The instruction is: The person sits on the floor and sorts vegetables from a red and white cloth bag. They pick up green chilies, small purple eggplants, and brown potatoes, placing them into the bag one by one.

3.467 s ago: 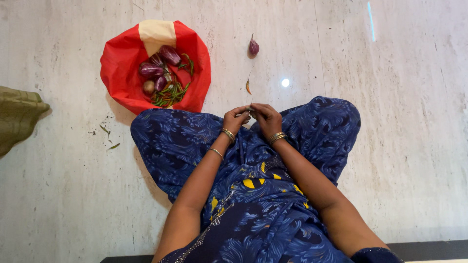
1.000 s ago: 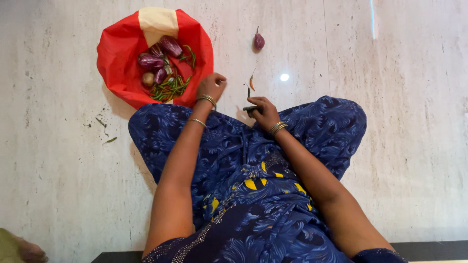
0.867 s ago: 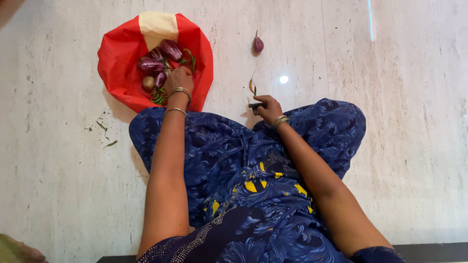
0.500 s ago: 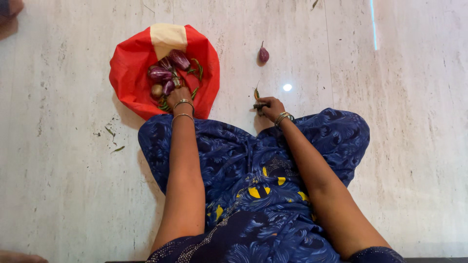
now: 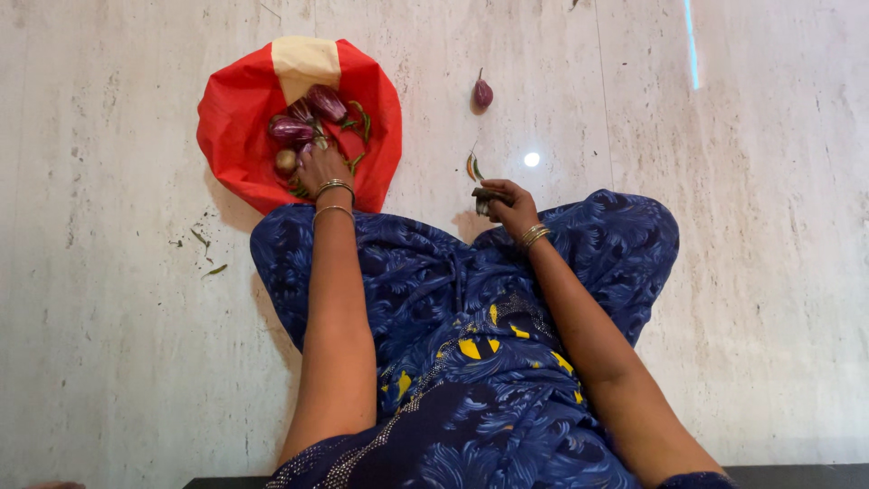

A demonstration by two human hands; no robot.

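A red cloth bag (image 5: 233, 136) lies open on the pale stone floor ahead of my knees. Inside it are small purple eggplants (image 5: 291, 129) and some green chillies (image 5: 360, 119). My left hand (image 5: 321, 167) reaches into the bag among the vegetables, fingers down on them; what it grips is hidden. My right hand (image 5: 509, 201) rests near my right knee, closed around a small dark object that looks like a knife (image 5: 482, 196). A chilli piece (image 5: 472, 167) lies on the floor just beyond that hand.
One loose purple eggplant (image 5: 482, 92) sits on the floor farther out to the right. Small green scraps (image 5: 208, 255) lie to the left of my knee. My legs in blue patterned cloth (image 5: 453, 290) fill the lower middle.
My left hand left the right hand at my lap and reached forward into the red bag. The right hand shifted slightly toward the floor by my knee.
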